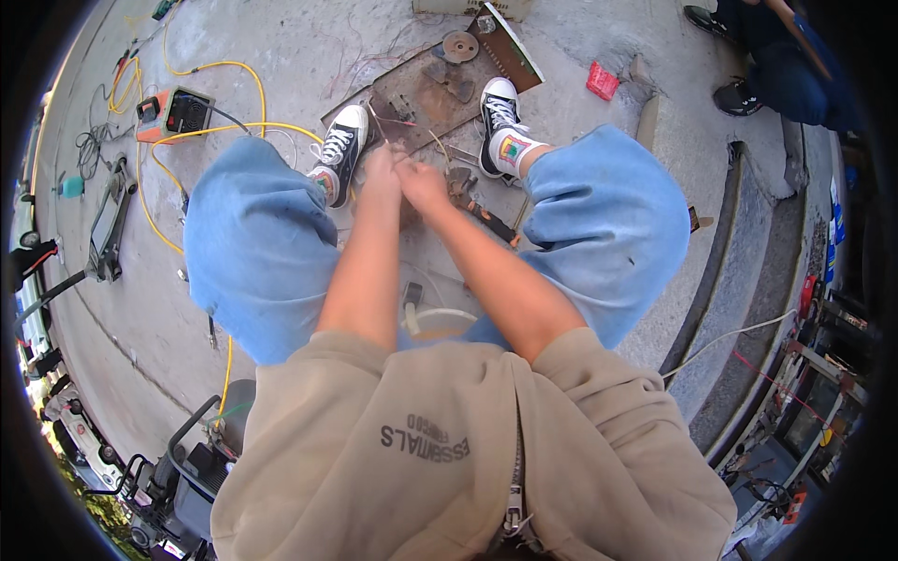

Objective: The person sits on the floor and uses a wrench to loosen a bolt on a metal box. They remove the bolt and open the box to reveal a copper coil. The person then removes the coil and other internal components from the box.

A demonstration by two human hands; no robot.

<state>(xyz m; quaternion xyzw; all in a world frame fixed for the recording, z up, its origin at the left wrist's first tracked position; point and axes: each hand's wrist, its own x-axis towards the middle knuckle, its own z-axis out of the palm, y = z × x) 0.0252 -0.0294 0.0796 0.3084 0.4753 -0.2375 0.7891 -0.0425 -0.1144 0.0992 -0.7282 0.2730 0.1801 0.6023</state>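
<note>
My left hand [382, 166] and my right hand [424, 185] meet between my shoes, over the near edge of a rusty metal plate [402, 89]. The left hand's fingers are smeared by motion. The right hand is closed, its fingertips against the left hand; what it grips is too small to make out. Thin wire [409, 122] shows just beyond the fingertips, and I cannot tell whether either hand holds it. To the right of my right hand, a tool with an orange-and-black handle [496, 224] rests on the concrete.
On the plate lies a round metal disc [460, 47]. An orange boxy machine [176, 114] stands at left among yellow cables [210, 65]. A red piece [602, 81] lies far right, near another person's shoe [737, 97]. A concrete step [720, 271] runs along the right.
</note>
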